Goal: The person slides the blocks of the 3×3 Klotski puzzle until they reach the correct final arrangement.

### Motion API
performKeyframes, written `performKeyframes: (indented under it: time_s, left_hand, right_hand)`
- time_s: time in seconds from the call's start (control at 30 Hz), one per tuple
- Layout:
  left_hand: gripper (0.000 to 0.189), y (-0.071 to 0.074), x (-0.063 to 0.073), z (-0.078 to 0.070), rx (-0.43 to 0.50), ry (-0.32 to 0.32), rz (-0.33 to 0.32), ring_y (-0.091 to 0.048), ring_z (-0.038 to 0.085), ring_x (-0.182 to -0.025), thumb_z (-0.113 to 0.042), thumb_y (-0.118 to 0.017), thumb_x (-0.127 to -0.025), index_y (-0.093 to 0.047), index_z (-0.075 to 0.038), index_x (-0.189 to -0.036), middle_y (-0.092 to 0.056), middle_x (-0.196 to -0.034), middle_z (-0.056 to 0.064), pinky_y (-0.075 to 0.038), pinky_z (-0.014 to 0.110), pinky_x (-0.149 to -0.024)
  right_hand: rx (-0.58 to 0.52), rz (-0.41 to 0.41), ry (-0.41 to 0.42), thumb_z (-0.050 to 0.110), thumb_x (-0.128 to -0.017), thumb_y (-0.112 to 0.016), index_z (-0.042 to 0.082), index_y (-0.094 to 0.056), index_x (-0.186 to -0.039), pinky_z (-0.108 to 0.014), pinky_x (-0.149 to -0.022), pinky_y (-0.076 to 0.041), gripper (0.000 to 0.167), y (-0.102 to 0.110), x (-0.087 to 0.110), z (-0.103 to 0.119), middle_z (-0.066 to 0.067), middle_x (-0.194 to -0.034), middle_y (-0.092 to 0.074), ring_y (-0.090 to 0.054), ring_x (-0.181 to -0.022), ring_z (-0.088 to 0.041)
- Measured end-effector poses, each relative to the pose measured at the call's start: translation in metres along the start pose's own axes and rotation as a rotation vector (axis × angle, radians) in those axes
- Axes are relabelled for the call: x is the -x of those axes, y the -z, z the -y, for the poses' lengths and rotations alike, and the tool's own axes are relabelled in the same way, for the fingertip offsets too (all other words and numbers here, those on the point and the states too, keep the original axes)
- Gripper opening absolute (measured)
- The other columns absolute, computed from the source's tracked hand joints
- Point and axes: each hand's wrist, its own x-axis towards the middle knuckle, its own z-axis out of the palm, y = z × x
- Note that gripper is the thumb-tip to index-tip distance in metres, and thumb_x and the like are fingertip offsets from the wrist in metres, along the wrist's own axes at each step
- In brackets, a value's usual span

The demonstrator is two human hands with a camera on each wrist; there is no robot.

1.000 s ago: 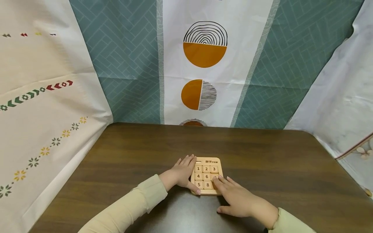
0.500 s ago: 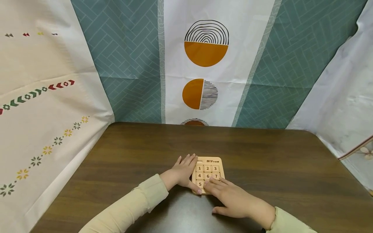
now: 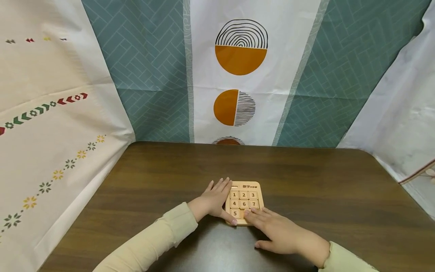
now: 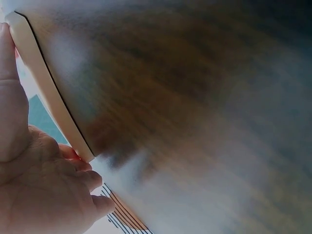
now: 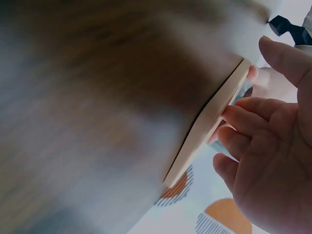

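A wooden sliding number puzzle (image 3: 240,185) lies on the table. My left hand (image 3: 216,198) holds its left side, fingers along the upper-left edge and thumb on the front-left corner. In the left wrist view, the puzzle's pale edge (image 4: 46,80) sits between thumb and fingers of the left hand (image 4: 44,190). The fingertips of my right hand (image 3: 280,230) rest, extended, on the bottom-right tile, covering its number. Beside that tile is a gap in the bottom row. Tiles 1, 2, 3, 4, 6, 7 and 5 show. The right wrist view shows the right hand (image 5: 275,151) beside the puzzle's edge (image 5: 214,109).
The dark brown table (image 3: 170,162) extends around the puzzle on all sides. A teal and white patterned curtain (image 3: 156,68) hangs behind its far edge. Pale cloths hang at the left (image 3: 51,83) and right (image 3: 408,102).
My right fingers moved left from the right column onto the 8 tile, then back right. The tile slid right, leaving a gap at bottom middle. My left hand keeps its place on the puzzle.
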Motion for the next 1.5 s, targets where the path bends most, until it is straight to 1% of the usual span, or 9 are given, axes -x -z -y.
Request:
performKeyframes:
  time_s: [0.13, 0.3, 0.37, 0.5, 0.6, 0.73, 0.9, 1.33, 1.5]
  left_hand:
    - [0.125, 0.002, 0.001, 0.0, 0.009, 0.004, -0.006, -0.008, 0.025, -0.148, -0.068, -0.074, -0.064, -0.01, -0.007, -0.154, -0.008, -0.161, 0.009, -0.007, 0.047, -0.119]
    - [0.125, 0.004, 0.001, -0.001, 0.011, -0.005, -0.003, -0.007, 0.026, -0.148, -0.068, -0.073, -0.065, -0.01, -0.006, -0.154, -0.007, -0.161, 0.01, -0.007, 0.047, -0.119]
    - [0.126, 0.003, 0.001, -0.001, 0.01, -0.004, 0.001, -0.007, 0.025, -0.148, -0.069, -0.073, -0.065, -0.01, -0.006, -0.154, -0.007, -0.161, 0.009, -0.007, 0.047, -0.119]
    - [0.125, 0.001, 0.0, -0.002, 0.007, -0.005, 0.003, -0.007, 0.026, -0.148, -0.068, -0.073, -0.065, -0.01, -0.006, -0.153, -0.007, -0.161, 0.01, -0.008, 0.047, -0.119]
    - [0.125, -0.002, 0.001, -0.002, -0.001, -0.015, -0.005, -0.009, 0.027, -0.148, -0.067, -0.075, -0.064, -0.011, -0.005, -0.153, -0.008, -0.16, 0.011, -0.009, 0.047, -0.118]
    - [0.126, -0.004, 0.001, -0.002, -0.005, -0.024, -0.012, -0.01, 0.027, -0.147, -0.065, -0.076, -0.063, -0.012, -0.004, -0.153, -0.009, -0.16, 0.012, -0.011, 0.047, -0.118]
    - [0.126, -0.003, 0.0, 0.001, -0.003, -0.016, -0.008, -0.008, 0.026, -0.148, -0.067, -0.074, -0.064, -0.011, -0.005, -0.153, -0.007, -0.16, 0.011, -0.01, 0.047, -0.118]
    - [0.126, -0.002, -0.002, 0.003, 0.01, -0.004, -0.013, -0.007, 0.026, -0.148, -0.069, -0.073, -0.064, -0.009, -0.006, -0.153, -0.006, -0.161, 0.01, -0.008, 0.047, -0.119]
    - [0.126, -0.003, -0.001, 0.003, 0.018, -0.011, -0.006, -0.006, 0.026, -0.148, -0.07, -0.072, -0.065, -0.009, -0.006, -0.154, -0.006, -0.161, 0.01, -0.008, 0.047, -0.119]
  right_hand:
    - [0.012, -0.022, -0.001, 0.037, -0.088, -0.065, 0.004, -0.042, -0.143, -0.05, -0.108, -0.032, 0.068, 0.0, 0.008, -0.006, -0.009, -0.146, -0.045, -0.041, -0.135, -0.027]
    - [0.02, -0.015, -0.02, 0.037, -0.088, -0.066, 0.003, -0.044, -0.142, -0.05, -0.109, -0.031, 0.068, 0.003, 0.012, -0.006, -0.009, -0.145, -0.046, -0.04, -0.136, -0.026]
    - [0.019, -0.015, -0.016, 0.04, -0.088, -0.065, 0.003, -0.044, -0.141, -0.05, -0.109, -0.031, 0.068, 0.005, 0.008, -0.003, -0.009, -0.145, -0.047, -0.04, -0.136, -0.027]
    - [0.016, -0.028, 0.037, 0.044, -0.089, -0.062, 0.003, -0.042, -0.142, -0.05, -0.107, -0.034, 0.07, 0.004, -0.004, 0.006, -0.011, -0.144, -0.047, -0.04, -0.136, -0.029]
    - [0.016, -0.012, 0.067, 0.044, -0.089, -0.062, 0.004, -0.039, -0.144, -0.049, -0.108, -0.034, 0.071, 0.001, -0.013, 0.012, -0.01, -0.146, -0.045, -0.039, -0.136, -0.029]
    - [-0.002, 0.018, 0.053, 0.042, -0.089, -0.064, 0.005, -0.039, -0.145, -0.047, -0.11, -0.032, 0.072, -0.002, -0.019, 0.015, -0.009, -0.147, -0.043, -0.037, -0.138, -0.027]
    - [-0.026, 0.029, 0.036, 0.039, -0.088, -0.065, 0.006, -0.038, -0.145, -0.048, -0.111, -0.03, 0.072, -0.001, -0.019, 0.013, -0.007, -0.148, -0.043, -0.037, -0.138, -0.027]
    - [-0.025, 0.02, 0.01, 0.034, -0.086, -0.068, 0.005, -0.036, -0.146, -0.05, -0.109, -0.03, 0.074, 0.001, -0.003, 0.0, -0.007, -0.147, -0.043, -0.038, -0.137, -0.027]
    - [-0.121, 0.064, -0.043, 0.039, -0.087, -0.067, 0.005, -0.037, -0.146, -0.053, -0.11, -0.027, 0.074, 0.008, -0.009, 0.003, -0.013, -0.149, -0.04, -0.033, -0.139, -0.032]
